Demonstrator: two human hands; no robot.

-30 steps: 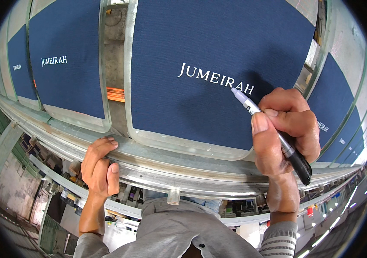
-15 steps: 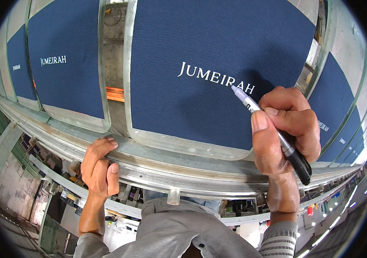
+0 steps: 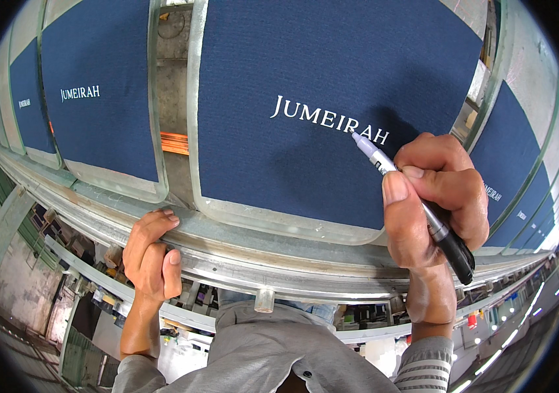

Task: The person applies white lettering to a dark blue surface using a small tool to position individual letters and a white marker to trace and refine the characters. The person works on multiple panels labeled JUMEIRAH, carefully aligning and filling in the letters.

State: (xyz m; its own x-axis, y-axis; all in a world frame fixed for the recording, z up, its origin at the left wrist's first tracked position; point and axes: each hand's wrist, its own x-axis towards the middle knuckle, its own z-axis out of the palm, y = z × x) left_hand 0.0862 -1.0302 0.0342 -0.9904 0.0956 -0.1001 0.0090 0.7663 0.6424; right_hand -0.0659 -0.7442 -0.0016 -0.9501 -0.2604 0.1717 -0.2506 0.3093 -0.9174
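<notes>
Workshop, row of framed blue panels (image 3: 319, 105) with white lettering. Right hand (image 3: 433, 196) fingers clamped on marker (image 3: 417, 200), tip touching lettering just beyond fingertips. Left hand (image 3: 152, 252) fingers curled over metal rail (image 3: 279, 252).

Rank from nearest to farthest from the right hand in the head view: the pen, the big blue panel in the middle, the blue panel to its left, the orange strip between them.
From the right hand:
1. pen, in its grip.
2. middle blue panel, under the tip.
3. orange strip, in the gap leftward.
4. left blue panel, beyond the gap.
</notes>
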